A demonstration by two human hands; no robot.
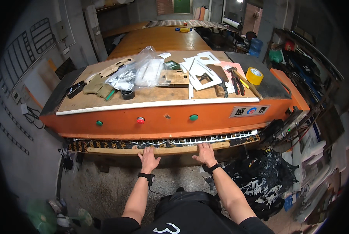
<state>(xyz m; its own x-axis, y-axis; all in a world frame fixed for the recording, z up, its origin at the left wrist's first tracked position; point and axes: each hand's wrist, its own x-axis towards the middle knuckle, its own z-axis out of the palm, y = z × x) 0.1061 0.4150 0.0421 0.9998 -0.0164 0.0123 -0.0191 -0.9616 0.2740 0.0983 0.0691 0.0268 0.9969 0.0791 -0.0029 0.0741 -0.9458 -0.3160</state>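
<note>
1. Taking the view as a clock face, the wooden strip (112, 150) runs from 8 to 4 o'clock below centre, along the near edge of a dark patterned board (79, 146) under an orange machine (120, 130)
2. The left hand (148, 159), at 7 o'clock, and the right hand (205, 155), at 5, lie unclenched over the strip — fingers stretched forward, thumbs spread inward; neither wraps around it
3. The strip looks stiff and dry, so probably not slippery; the board seems rigid and perhaps heavy (its thickness is mostly hidden), best handled by two hands set well apart on the wood, as here
4. The white lattice (221, 137) on the board, toward 4 o'clock, looks light, thin and easily bent; its solid outer edge would be the safer hold
5. For writing, a silvery nameplate (250, 111) at 3 o'clock carries dark characters around a blue-and-red emblem; gold lettering repeats across the board — partly covered — and the yellow tape roll (254, 76) at 2 has printing too small to make out
</note>
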